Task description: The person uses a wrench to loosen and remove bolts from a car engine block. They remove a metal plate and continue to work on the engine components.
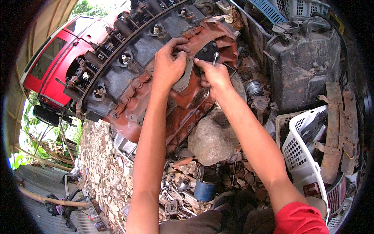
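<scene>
A large engine block (132,91), orange-red along its side with a dark cylinder head, lies on the ground before me. My right hand (215,78) is closed round a slim metal wrench (216,59), whose bright end sticks up beside the thumb. Just beyond it, a black cover plate (207,50) with bolt heads sits on the block's side. My left hand (171,62) rests at the upper end of a grey cover plate (183,81), its fingers curled in. Whatever those fingers may pinch is hidden. Several spark plugs (125,59) stand along the head.
A rock (213,136) lies against the block's near side. A blue cylindrical can (206,189) and loose metal parts (179,187) lie on the stony ground. To the right stand a black jerrycan (306,62) and a white plastic basket (298,152). A red vehicle (58,62) is parked beyond.
</scene>
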A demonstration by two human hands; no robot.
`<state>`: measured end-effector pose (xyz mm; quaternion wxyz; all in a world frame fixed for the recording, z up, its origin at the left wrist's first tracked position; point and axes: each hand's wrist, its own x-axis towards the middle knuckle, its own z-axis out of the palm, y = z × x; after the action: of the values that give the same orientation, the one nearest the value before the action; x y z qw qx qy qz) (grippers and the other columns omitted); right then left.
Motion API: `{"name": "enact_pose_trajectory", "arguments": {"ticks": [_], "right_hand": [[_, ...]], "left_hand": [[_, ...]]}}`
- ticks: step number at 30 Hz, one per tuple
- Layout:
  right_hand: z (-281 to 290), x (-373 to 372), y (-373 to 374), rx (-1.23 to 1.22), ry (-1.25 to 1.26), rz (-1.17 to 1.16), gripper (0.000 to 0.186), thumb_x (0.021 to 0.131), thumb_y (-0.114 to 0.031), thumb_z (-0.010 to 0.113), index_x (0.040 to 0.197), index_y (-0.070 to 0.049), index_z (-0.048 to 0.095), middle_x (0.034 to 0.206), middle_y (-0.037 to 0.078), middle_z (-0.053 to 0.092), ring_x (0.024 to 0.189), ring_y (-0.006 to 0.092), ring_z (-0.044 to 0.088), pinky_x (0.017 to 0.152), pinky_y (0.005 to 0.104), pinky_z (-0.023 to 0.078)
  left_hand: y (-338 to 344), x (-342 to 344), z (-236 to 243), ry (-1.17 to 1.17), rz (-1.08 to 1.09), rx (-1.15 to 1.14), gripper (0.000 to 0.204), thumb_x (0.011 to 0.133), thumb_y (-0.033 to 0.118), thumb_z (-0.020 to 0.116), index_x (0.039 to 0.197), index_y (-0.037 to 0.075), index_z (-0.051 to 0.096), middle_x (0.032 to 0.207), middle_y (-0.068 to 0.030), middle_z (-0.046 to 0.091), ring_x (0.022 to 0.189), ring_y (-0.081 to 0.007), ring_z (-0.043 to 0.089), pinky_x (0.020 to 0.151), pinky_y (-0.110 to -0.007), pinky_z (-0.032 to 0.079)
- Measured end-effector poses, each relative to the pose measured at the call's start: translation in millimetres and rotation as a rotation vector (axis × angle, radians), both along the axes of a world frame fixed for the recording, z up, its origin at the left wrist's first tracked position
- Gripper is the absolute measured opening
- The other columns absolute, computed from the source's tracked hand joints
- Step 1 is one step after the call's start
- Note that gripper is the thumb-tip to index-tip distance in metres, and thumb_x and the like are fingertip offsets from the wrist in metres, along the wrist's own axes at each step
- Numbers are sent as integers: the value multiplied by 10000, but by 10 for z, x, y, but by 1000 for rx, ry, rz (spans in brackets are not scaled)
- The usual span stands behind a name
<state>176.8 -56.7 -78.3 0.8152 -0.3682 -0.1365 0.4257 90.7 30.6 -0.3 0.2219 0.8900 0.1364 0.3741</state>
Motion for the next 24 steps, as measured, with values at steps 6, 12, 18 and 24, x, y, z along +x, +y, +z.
{"name": "enact_pose_trajectory", "arguments": {"ticks": [6, 12, 18, 24], "right_hand": [[-97, -88, 40, -27, -215, -223, 161, 847, -174, 732, 832, -26, 671, 665, -2, 605, 519, 90, 486, 470, 259, 363], [-233, -109, 127, -92, -674, -568, 218, 853, -195, 715, 851, 16, 661, 730, 140, 682, 645, 222, 657, 633, 353, 495], [-315, -65, 129, 27, -661, -689, 227, 891, -196, 687, 926, 26, 653, 761, 102, 686, 639, 190, 634, 612, 339, 487], [-214, -55, -40, 248, -30, -201, 189, 949, -217, 642, 956, -28, 641, 638, -51, 502, 463, 16, 369, 398, 212, 239]], "left_hand": [[28, -7, -24, -97, -36, 22, 315, 777, -15, 489, 1051, -40, 643, 876, -146, 707, 832, -192, 702, 769, -306, 540], [-7, -3, -13, -77, -6, 21, 316, 782, -13, 484, 1056, -44, 639, 872, -149, 707, 832, -196, 702, 777, -310, 540], [17, 2, -18, -16, -2, -60, 367, 804, -47, 470, 1139, -38, 618, 939, -134, 706, 884, -182, 666, 842, -308, 508], [-62, -54, -7, 5, 8, 8, 278, 868, 49, 592, 1134, -12, 646, 1010, -111, 715, 942, -181, 662, 867, -308, 502]]}}
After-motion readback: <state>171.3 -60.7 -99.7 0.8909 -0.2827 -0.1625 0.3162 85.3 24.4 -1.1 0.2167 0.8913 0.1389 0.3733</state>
